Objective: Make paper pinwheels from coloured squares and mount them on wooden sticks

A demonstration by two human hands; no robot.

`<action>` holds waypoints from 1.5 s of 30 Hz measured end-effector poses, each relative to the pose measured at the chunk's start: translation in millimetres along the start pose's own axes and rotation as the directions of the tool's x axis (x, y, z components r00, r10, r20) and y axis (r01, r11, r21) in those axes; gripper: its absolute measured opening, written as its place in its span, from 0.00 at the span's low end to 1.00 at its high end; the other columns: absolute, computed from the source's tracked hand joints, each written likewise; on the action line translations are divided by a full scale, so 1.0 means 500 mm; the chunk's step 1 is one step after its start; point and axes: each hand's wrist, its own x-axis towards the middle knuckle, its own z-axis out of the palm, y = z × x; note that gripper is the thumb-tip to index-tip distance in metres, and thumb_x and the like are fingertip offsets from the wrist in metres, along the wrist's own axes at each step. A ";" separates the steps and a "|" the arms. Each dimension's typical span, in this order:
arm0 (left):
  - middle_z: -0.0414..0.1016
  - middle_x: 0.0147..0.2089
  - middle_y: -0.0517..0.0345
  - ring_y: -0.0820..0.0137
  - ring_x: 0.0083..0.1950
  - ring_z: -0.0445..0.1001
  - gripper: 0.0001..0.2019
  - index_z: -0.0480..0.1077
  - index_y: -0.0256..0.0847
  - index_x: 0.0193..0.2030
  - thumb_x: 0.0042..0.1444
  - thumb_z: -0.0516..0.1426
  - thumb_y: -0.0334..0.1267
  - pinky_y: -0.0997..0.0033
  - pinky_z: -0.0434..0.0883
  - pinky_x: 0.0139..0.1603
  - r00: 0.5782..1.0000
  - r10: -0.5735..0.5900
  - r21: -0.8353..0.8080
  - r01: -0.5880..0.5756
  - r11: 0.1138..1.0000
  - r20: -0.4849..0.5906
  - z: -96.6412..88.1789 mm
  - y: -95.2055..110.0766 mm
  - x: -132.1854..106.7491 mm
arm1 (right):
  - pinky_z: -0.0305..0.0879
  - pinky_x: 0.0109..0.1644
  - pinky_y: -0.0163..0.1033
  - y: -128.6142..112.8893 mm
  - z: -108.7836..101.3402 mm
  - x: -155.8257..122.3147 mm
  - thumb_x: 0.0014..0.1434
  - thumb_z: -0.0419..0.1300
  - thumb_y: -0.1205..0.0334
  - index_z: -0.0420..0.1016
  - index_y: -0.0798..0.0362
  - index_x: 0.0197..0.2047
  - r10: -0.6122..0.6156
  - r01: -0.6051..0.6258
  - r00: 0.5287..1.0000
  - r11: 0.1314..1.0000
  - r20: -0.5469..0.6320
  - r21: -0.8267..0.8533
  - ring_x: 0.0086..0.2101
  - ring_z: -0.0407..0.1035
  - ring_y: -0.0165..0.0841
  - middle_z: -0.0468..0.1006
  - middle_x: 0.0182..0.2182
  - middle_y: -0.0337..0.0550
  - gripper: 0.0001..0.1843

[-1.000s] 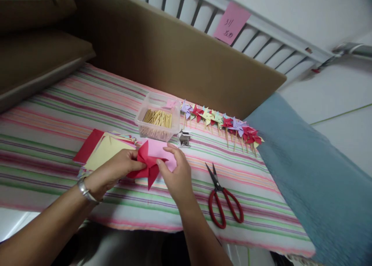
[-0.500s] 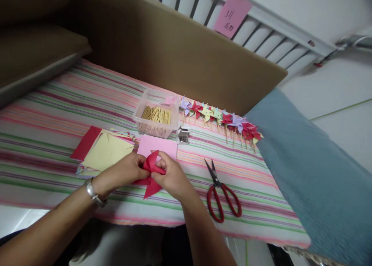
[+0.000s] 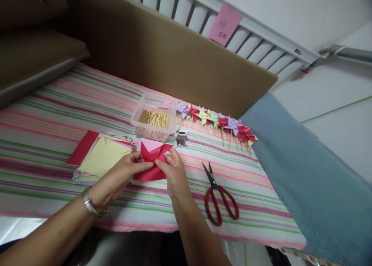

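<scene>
A red paper pinwheel [image 3: 152,174], partly folded, is held up between both hands over the near part of the striped table. My left hand [image 3: 130,166] pinches its left side, the thumb pressed near the middle. On the right, my right hand [image 3: 172,169] grips it with thumb and fingers, its thumb also close to the centre. Behind it lies a sheet of pink paper [image 3: 151,144], partly covered. Left of my hands sits a stack of cut paper squares [image 3: 103,155], yellow on top with red below.
Past the pink sheet stand a clear plastic box [image 3: 139,128] of thin sticks and a small box [image 3: 180,139] of tiny metal pieces. Finished pinwheels [image 3: 221,122] line the back right. Red-handled scissors [image 3: 214,185] lie at right. A brown board [image 3: 174,60] borders the far edge.
The red paper has turned in my hands and is spread wider, its lower side now facing me. Both hands have shifted their grip, thumbs drawn towards the centre.
</scene>
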 end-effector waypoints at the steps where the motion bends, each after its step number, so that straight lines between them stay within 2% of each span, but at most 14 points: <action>1: 0.81 0.35 0.52 0.62 0.39 0.77 0.17 0.77 0.36 0.38 0.39 0.68 0.38 0.65 0.70 0.43 1.000 0.007 -0.015 -0.007 1.000 -0.020 0.002 -0.006 0.002 | 0.66 0.29 0.33 0.003 0.004 -0.002 0.41 0.65 0.64 0.66 0.49 0.35 -0.005 0.005 1.000 1.000 -0.007 0.015 0.25 0.70 0.30 0.74 0.24 0.32 0.16; 4: 0.82 0.32 0.52 0.63 0.35 0.77 0.17 0.78 0.36 0.37 0.38 0.69 0.39 0.67 0.70 0.40 0.996 -0.002 -0.041 -0.001 0.999 -0.087 0.001 -0.021 0.011 | 0.65 0.30 0.32 0.009 0.013 -0.006 0.42 0.64 0.65 0.65 0.49 0.35 -0.012 0.012 1.000 0.999 0.006 0.052 0.27 0.70 0.30 0.74 0.26 0.32 0.16; 9: 0.82 0.31 0.53 0.65 0.34 0.77 0.12 0.78 0.36 0.34 0.41 0.67 0.39 0.67 0.70 0.41 0.997 0.020 -0.081 -0.026 0.996 -0.073 0.000 -0.024 0.014 | 0.64 0.31 0.31 0.009 0.020 -0.011 0.45 0.64 0.67 0.64 0.50 0.33 -0.019 0.012 0.997 0.995 0.073 0.102 0.25 0.68 0.27 0.73 0.25 0.30 0.13; 14: 0.78 0.23 0.56 0.68 0.26 0.74 0.09 0.76 0.35 0.26 0.37 0.68 0.36 0.71 0.68 0.31 0.989 -0.011 -0.059 0.002 0.998 -0.150 -0.002 -0.011 0.013 | 0.64 0.32 0.32 0.011 0.019 -0.010 0.47 0.64 0.66 0.67 0.49 0.40 0.009 -0.016 0.994 0.998 0.110 0.065 0.25 0.68 0.27 0.74 0.25 0.30 0.17; 18: 0.77 0.22 0.58 0.71 0.25 0.72 0.07 0.76 0.36 0.26 0.39 0.67 0.35 0.74 0.66 0.28 0.988 -0.008 -0.066 -0.003 0.998 -0.155 -0.022 0.003 0.015 | 0.67 0.34 0.36 0.016 0.013 -0.015 0.51 0.62 0.62 0.66 0.51 0.51 0.008 0.002 0.995 0.994 0.095 -0.109 0.28 0.71 0.31 0.75 0.28 0.34 0.23; 20: 0.76 0.21 0.59 0.73 0.23 0.71 0.05 0.75 0.36 0.24 0.41 0.66 0.34 0.76 0.65 0.25 0.988 -0.005 -0.085 -0.009 0.996 -0.158 -0.035 0.015 0.014 | 0.69 0.39 0.39 0.016 0.009 -0.022 0.54 0.60 0.62 0.66 0.52 0.53 -0.121 0.135 0.990 0.948 0.065 -0.287 0.32 0.72 0.33 0.75 0.30 0.38 0.22; 22: 0.75 0.20 0.60 0.74 0.21 0.69 0.05 0.74 0.37 0.23 0.42 0.66 0.34 0.77 0.63 0.22 0.985 -0.011 -0.118 -0.009 0.993 -0.170 -0.047 0.027 0.012 | 0.68 0.47 0.45 0.013 0.004 -0.031 0.57 0.59 0.64 0.69 0.51 0.52 -0.373 0.371 0.923 0.797 0.094 -0.476 0.39 0.72 0.36 0.76 0.37 0.43 0.18; 24: 0.76 0.21 0.59 0.73 0.22 0.71 0.05 0.75 0.37 0.24 0.42 0.66 0.33 0.77 0.65 0.23 0.986 -0.017 -0.151 -0.008 0.988 -0.165 -0.060 0.036 0.011 | 0.64 0.55 0.49 0.009 0.002 -0.039 0.58 0.58 0.67 0.71 0.49 0.50 -0.591 0.582 0.778 0.553 0.212 -0.596 0.47 0.69 0.39 0.75 0.45 0.47 0.16; 26: 0.78 0.24 0.57 0.72 0.25 0.73 0.04 0.77 0.38 0.27 0.42 0.66 0.33 0.76 0.68 0.27 0.989 -0.001 -0.175 -0.025 0.984 -0.150 -0.072 0.041 0.012 | 0.60 0.60 0.52 0.006 0.002 -0.044 0.58 0.58 0.70 0.73 0.47 0.48 -0.675 0.697 0.650 0.347 0.348 -0.628 0.54 0.64 0.41 0.72 0.52 0.48 0.16; 27: 0.79 0.25 0.57 0.72 0.26 0.74 0.04 0.77 0.38 0.28 0.42 0.66 0.33 0.76 0.69 0.28 0.990 0.007 -0.181 -0.033 0.983 -0.144 -0.077 0.041 0.013 | 0.58 0.61 0.53 0.006 0.003 -0.046 0.58 0.57 0.71 0.74 0.46 0.48 -0.683 0.722 0.615 0.288 0.394 -0.630 0.57 0.61 0.42 0.69 0.55 0.48 0.16; 29: 0.79 0.26 0.56 0.72 0.26 0.74 0.03 0.78 0.38 0.27 0.43 0.66 0.33 0.76 0.70 0.29 0.990 0.019 -0.184 -0.044 0.982 -0.137 -0.084 0.040 0.014 | 0.56 0.63 0.54 0.007 0.006 -0.046 0.59 0.57 0.73 0.75 0.45 0.48 -0.677 0.738 0.589 0.227 0.442 -0.636 0.61 0.55 0.42 0.65 0.59 0.47 0.17; 35: 0.79 0.26 0.55 0.71 0.27 0.74 0.03 0.77 0.38 0.28 0.45 0.65 0.33 0.75 0.71 0.29 0.997 0.000 -0.180 -0.014 0.984 -0.079 -0.094 0.035 0.015 | 0.52 0.65 0.56 0.013 0.006 -0.044 0.59 0.54 0.75 0.77 0.45 0.45 -0.621 0.735 0.619 0.241 0.481 -0.634 0.64 0.48 0.43 0.59 0.64 0.45 0.18; 39: 0.79 0.25 0.56 0.72 0.25 0.74 0.04 0.77 0.38 0.27 0.43 0.66 0.34 0.76 0.70 0.26 0.993 -0.028 -0.163 0.010 0.987 -0.112 -0.095 0.038 0.014 | 0.52 0.65 0.54 0.014 0.005 -0.044 0.58 0.52 0.77 0.77 0.48 0.44 -0.589 0.745 0.630 0.274 0.506 -0.609 0.65 0.47 0.42 0.57 0.65 0.45 0.19; 45: 0.79 0.23 0.54 0.72 0.22 0.73 0.06 0.76 0.34 0.26 0.40 0.66 0.33 0.76 0.69 0.24 0.990 -0.064 -0.146 0.045 0.988 -0.130 -0.068 0.049 0.003 | 0.50 0.65 0.53 0.010 0.001 -0.045 0.58 0.57 0.73 0.77 0.49 0.37 -0.585 0.755 0.632 0.316 0.508 -0.575 0.65 0.47 0.43 0.57 0.65 0.46 0.11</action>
